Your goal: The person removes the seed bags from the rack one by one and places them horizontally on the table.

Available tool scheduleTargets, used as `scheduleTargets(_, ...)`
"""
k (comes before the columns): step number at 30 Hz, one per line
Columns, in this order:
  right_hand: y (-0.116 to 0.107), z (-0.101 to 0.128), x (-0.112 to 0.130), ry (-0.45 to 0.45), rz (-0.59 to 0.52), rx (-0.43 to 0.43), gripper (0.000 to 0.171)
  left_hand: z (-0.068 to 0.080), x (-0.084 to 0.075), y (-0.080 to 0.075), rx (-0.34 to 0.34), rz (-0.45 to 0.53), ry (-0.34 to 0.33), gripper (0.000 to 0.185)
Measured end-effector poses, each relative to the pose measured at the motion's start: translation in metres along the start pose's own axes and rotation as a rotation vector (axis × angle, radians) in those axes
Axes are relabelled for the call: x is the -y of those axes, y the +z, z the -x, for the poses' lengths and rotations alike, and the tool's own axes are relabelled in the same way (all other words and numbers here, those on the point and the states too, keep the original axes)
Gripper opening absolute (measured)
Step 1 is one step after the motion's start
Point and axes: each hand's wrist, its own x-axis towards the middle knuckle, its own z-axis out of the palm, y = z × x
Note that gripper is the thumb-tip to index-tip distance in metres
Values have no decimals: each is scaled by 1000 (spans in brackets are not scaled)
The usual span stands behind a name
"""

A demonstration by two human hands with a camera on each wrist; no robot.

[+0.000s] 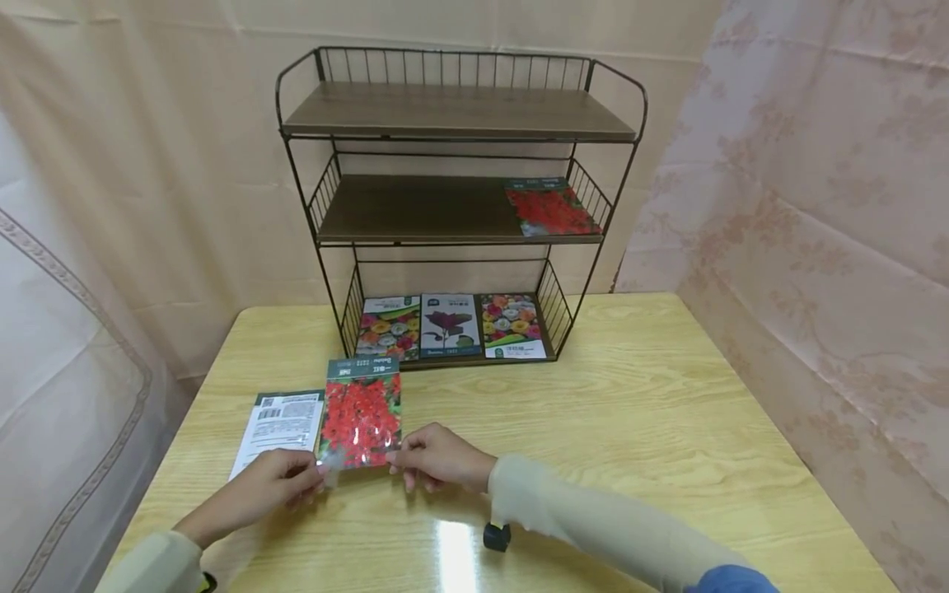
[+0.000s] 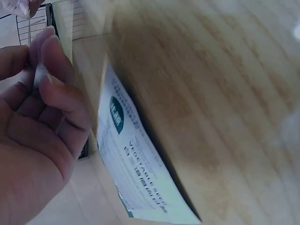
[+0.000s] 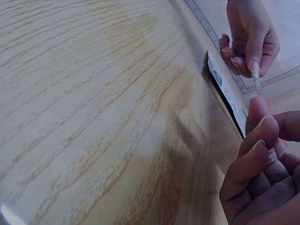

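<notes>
Head view: we see the left hand (image 1: 273, 484) and the right hand (image 1: 446, 458) each pinching a near corner of the red-flowered packet (image 1: 361, 418), held above the tabletop (image 1: 630, 428), near a white-backed packet (image 1: 280, 422) and before the three-tier rack (image 1: 460, 111).

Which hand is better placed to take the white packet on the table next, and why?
Probably the left hand: it is right beside the white packet, while the right hand is at the farther corner of the red packet. Both pinch that packet, so the left would first let go.
</notes>
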Motion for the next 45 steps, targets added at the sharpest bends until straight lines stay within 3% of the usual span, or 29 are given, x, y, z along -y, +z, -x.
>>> scheduleTargets(13,8,-11,-8,32,0,-12,31,2,10,6,-13,-23,-51,35)
scheduleTargets(21,8,-11,-9,71,-3,-26,29,-2,6,6,3,-53,-133,38)
scheduleTargets(29,12,-8,-4,109,27,-51,30,-1,8,8,-7,-92,-116,38)
scheduleTargets(35,14,-9,-2,140,66,-62,30,-2,9,10,9,-45,-156,38)
scheduleTargets(45,11,-12,-1,196,71,-12,36,1,4,9,16,-54,-225,39)
